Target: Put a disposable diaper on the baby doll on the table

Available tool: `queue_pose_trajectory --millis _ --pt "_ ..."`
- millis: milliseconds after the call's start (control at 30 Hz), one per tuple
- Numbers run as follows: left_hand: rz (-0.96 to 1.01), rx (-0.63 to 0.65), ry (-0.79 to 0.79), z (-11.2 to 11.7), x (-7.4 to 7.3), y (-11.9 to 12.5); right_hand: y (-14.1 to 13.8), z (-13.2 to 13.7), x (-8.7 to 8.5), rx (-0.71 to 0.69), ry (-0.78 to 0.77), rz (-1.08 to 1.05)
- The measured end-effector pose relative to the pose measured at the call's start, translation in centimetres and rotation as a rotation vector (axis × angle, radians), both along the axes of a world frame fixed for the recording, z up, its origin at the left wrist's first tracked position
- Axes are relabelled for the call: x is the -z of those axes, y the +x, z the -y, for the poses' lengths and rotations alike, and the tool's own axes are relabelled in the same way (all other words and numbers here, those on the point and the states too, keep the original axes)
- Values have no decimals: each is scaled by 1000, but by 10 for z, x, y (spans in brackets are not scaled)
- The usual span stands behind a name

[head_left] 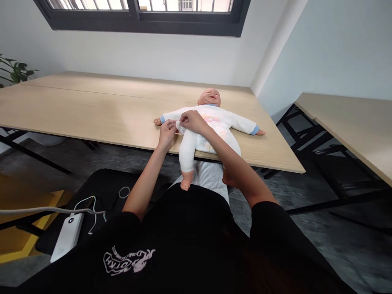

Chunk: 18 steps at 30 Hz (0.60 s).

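Note:
A baby doll point(211, 122) in a white sleepsuit with blue cuffs lies on its back at the near edge of a light wooden table point(92, 114), its legs hanging over the edge toward me. My left hand point(168, 131) and my right hand point(191, 121) meet at the doll's hip on my left. Both pinch a small fold of white fabric, a diaper tab or the suit's edge; I cannot tell which. The doll's arms lie spread out flat.
A white power bank point(67, 235) with cables and a bead bracelet point(124, 192) rest on a black seat at lower left. A second table point(352, 122) stands to the right. A plant point(14, 71) is at far left, under a dark-framed window point(143, 18).

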<state>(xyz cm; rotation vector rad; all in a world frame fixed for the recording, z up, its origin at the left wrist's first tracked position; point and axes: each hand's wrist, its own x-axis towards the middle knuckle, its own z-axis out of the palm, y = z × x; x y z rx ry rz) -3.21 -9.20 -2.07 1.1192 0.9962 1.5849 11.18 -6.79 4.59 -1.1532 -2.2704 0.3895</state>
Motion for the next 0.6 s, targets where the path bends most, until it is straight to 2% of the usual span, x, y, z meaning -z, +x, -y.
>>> queue_pose_trajectory --millis 300,600 --pt "-6 18 49 2 3 -3 1 -4 5 -14 -49 -110" --pt "14 -7 32 0 2 -2 0 -2 5 -15 -80 -112"
